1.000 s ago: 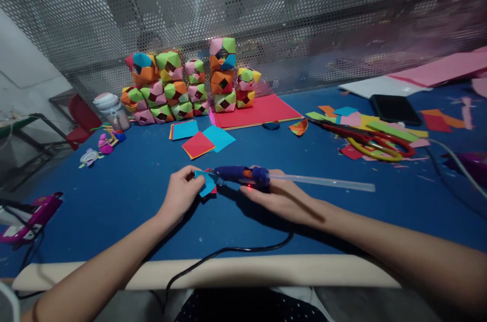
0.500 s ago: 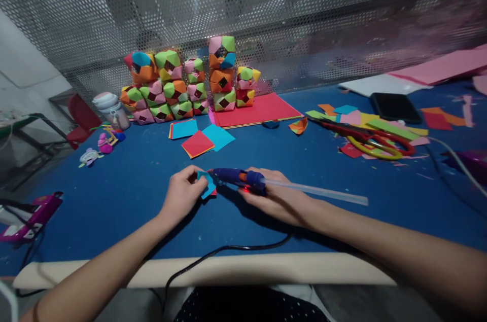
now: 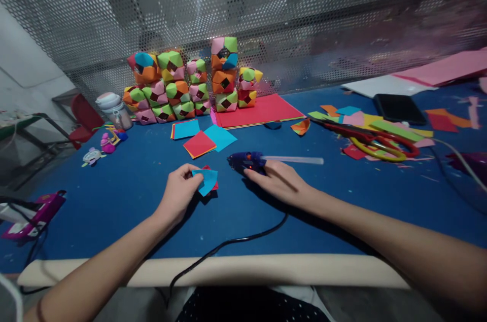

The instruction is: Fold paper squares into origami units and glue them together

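My left hand (image 3: 181,191) pinches a small folded piece of blue and red paper (image 3: 206,181) just above the table, thumb on the blue side. To its right, my right hand (image 3: 282,180) is closed round a dark blue hot glue gun (image 3: 246,161). The gun's nozzle points left, apart from the paper, and a small red light glows on its body. A clear glue stick (image 3: 297,159) juts from its rear. Beyond the hands lie square paper sheets, a red one (image 3: 199,144) on top of one pile and blue ones (image 3: 220,138) beside it.
Stacked folded-paper cubes (image 3: 177,91) stand at the back by a perforated metal screen (image 3: 304,23). Scissors (image 3: 380,144) lie on paper scraps at right, near a phone (image 3: 399,108). A black cord (image 3: 228,243) crosses the front edge. A jar (image 3: 114,109) stands back left.
The glue gun has drawn away from the paper and tipped, its glue stick now pointing more level to the right. The blue paper in my left hand has opened out flatter.
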A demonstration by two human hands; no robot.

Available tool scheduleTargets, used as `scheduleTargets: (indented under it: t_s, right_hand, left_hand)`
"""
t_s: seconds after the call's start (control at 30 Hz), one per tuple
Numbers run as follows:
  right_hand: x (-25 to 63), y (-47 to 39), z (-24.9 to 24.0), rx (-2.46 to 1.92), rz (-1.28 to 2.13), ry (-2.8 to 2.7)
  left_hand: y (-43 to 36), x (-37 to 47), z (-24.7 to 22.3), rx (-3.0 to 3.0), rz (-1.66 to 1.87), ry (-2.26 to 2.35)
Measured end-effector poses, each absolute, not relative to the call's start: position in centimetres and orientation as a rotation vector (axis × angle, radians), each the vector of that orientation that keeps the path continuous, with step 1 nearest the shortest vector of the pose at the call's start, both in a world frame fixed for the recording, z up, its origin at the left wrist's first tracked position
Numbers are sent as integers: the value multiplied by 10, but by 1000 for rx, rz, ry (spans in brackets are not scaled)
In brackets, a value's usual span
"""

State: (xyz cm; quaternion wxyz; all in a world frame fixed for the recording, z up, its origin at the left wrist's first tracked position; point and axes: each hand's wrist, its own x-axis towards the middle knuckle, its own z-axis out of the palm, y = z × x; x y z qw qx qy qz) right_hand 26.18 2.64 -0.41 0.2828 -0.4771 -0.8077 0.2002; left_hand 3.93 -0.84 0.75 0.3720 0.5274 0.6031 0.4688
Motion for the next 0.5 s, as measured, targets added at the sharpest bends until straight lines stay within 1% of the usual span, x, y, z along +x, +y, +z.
scheduleTargets:
  t_s: [0.1,0.17,0.27,0.37,0.43,0.47,0.5]
  right_hand:
    - [261,31,-9,-1390,361,-2250]
    - [264,31,-7,-1354,318,-2294]
    - [276,26,2,-1299,293,-2349]
    - [292,15,17,-1332,170,-2356]
    - [296,4,27,-1265,230,-2387]
    - [294,-2,31,-1246,326,-2394]
    - [289,-7,35,-1183,509,-2459]
  left_hand:
    - [-10,41,6,1323,1197,1511]
    - [-10,41,6,1322,1205,1494]
    - [-11,41,5,1318,1225,1493]
    - [-11,41,6,1298,1248,1490]
    - [-13,43,8,1293,1261,1474]
    - [-14,45,9,1296,1262,1465]
    - [-16,47,11,1305,1258,1459]
